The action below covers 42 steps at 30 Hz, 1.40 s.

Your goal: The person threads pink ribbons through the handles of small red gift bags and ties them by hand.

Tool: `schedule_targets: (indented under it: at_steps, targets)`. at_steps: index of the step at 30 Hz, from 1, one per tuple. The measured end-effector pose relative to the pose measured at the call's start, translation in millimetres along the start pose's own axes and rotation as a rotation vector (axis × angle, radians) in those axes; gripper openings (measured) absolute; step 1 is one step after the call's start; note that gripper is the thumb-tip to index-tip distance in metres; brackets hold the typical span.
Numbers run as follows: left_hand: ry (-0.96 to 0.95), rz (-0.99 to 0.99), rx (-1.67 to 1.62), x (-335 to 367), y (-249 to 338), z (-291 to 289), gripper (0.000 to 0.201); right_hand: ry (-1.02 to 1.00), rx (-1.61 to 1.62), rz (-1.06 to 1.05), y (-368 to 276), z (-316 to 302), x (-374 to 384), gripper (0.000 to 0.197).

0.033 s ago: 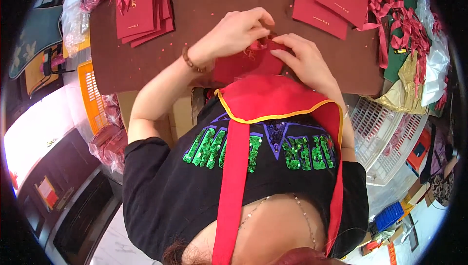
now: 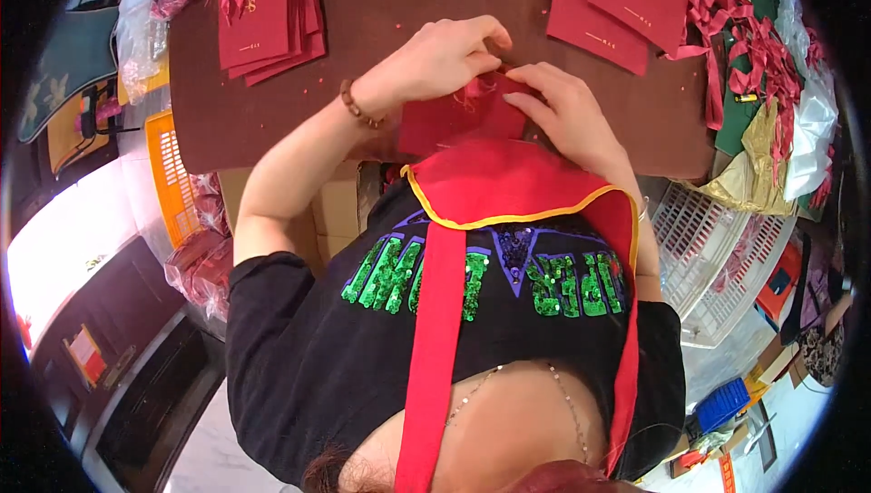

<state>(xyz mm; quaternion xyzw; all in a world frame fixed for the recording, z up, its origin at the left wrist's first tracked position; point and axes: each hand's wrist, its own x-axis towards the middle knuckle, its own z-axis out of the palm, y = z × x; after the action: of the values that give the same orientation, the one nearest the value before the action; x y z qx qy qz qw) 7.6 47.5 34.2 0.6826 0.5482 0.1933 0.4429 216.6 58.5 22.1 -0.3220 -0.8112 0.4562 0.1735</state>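
A dark red paper bag [image 2: 454, 126] with gold print lies at the table's near edge, in front of my red apron. Over its top, my left hand [image 2: 445, 58] has its fingers curled in a pinch around a dark red ribbon [image 2: 478, 87]. My right hand [image 2: 573, 112] grips the bag's upper right edge between thumb and fingers. The fingertips of both hands are close together, and part of the ribbon is hidden behind them.
Stacked red bags [image 2: 259, 17] lie at the table's far left, others [image 2: 599, 17] at the far right beside heaped red ribbons [image 2: 717, 12]. An orange crate [image 2: 172, 175] stands left of the brown table [image 2: 263, 126], a white basket [image 2: 703, 239] right of it.
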Motion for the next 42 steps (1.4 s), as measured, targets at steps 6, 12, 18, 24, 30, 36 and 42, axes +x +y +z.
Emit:
schedule_targets:
  at_steps: [6, 12, 18, 24, 30, 36, 42]
  targets:
    - [-0.256, -0.117, -0.121, 16.9, 13.7, -25.7, 0.042, 0.036, -0.002, 0.087, -11.1, 2.5, 7.5, 0.023]
    - [-0.259, -0.208, -0.134, 26.2, 6.8, -8.1, 0.053, 0.055, -0.003, 0.099, -13.0, 4.6, 6.1, 0.024]
    - [-0.027, -0.216, -0.171, 24.8, 5.5, 7.6, 0.043, 0.044, 0.073, 0.066, 4.7, 7.7, 7.5, 0.022]
    - [0.244, -0.051, 0.045, 44.6, -17.4, -9.4, 0.031, 0.020, 0.170, 0.046, -3.0, 10.2, 6.9, 0.019]
    - [-0.092, -0.322, 0.355, 40.0, -24.6, -31.2, 0.062, -0.030, 0.337, 0.174, -2.1, 11.6, 5.0, 0.015]
    - [-0.350, -0.023, -0.402, 37.6, -33.5, -13.0, 0.040, -0.077, 0.371, 0.232, 10.5, 18.2, 5.1, 0.014]
    - [-0.006, 0.037, -0.175, 52.8, -25.6, -19.7, 0.028, -0.115, 0.381, 0.206, 4.4, 14.8, 2.4, 0.014]
